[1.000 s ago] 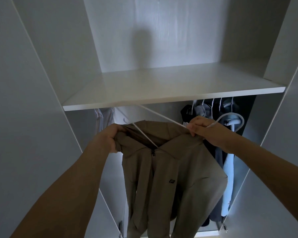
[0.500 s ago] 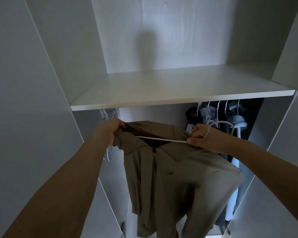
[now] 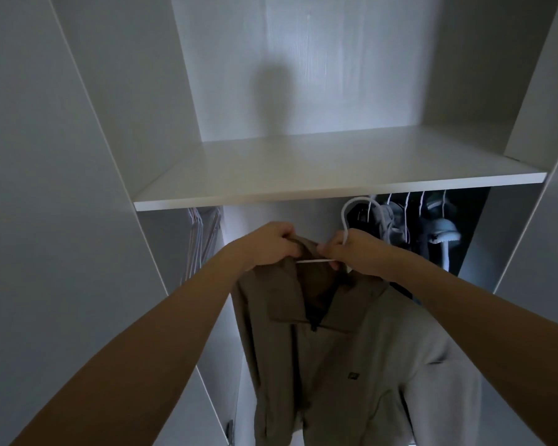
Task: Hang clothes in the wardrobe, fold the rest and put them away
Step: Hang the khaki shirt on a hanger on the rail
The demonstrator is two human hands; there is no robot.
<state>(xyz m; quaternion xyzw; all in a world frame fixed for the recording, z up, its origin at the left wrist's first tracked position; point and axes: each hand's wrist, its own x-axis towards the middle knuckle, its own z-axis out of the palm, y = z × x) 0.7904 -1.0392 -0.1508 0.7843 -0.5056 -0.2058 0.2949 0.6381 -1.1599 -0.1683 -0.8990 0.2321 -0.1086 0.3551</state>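
— Two hands are working close together just under the shelf (image 3: pixel 335 188). The left hand (image 3: pixel 268 244) is gripping the collar of the tan jacket (image 3: pixel 335 349), and the right hand (image 3: pixel 351 252) is pinching the neck of the white hanger (image 3: pixel 355 214), fingers curled around it.

— What is changing from a moment back?

— A second ago the hands were sitting well apart and the hanger's arm was slanting across the open collar. Now they are nearly touching, the hook is standing upright above the right hand, and only a short white piece of hanger is showing between them.

— So the hanger is going in?

— It is looking that way; most of it is sitting hidden inside the garment, so how well the shoulders are seated cannot be told. The jacket is hanging straight down below both hands, zip toward the viewer.

— And the rail?

— The rail itself is hiding behind the shelf edge. Hung clothes (image 3: pixel 432 230) are crowding just right of the right hand, and spare hangers (image 3: pixel 203 239) are dangling left of the left hand. The hook is not yet on anything, so lifting it onto the rail in the gap between those groups is probably coming next.
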